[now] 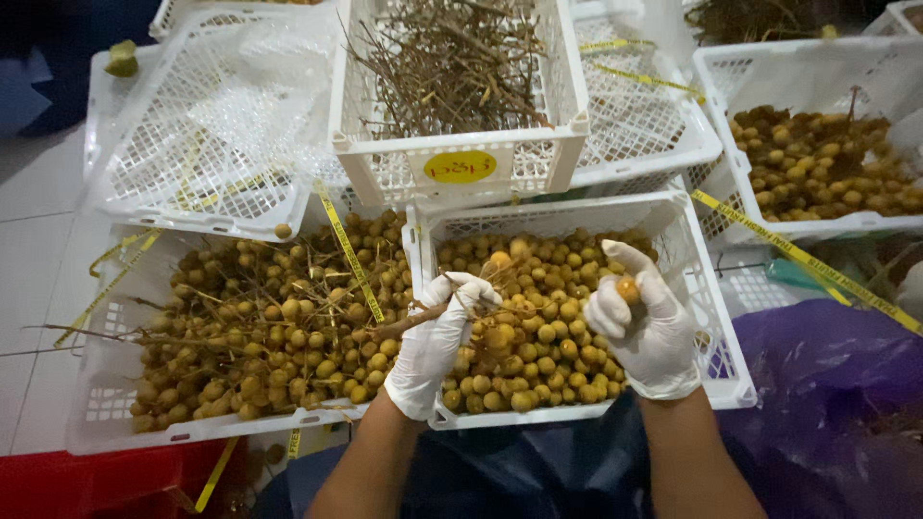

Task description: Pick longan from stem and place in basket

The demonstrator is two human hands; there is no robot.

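Here, destemming step in hand, by judgement: right hand [646,332], white-gloved, pinches single round tan longan fruit [628,288] between fingertips, over centre crate [716,346] at 6 o'clock. Left hand [437,336], gloved, clenched round woody fruiting stem [409,322], several fruits attached. Next move likely calls for dropping fruit, then pinch-and-twist on another. Fruit skins matt, leathery, spherical. Crates white plastic lattice. At 9 o'clock, crate of unstripped bunches [240,336]; at 12, crate of bare dry twigs [452,58]; at 2, further fruit crate [817,163]. Yellow tape strips [788,252] scattered.

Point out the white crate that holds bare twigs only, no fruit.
It is the upright white crate at top centre with a yellow oval label on its front wall, filled with bare twigs. The crates below and right hold round brown fruit.
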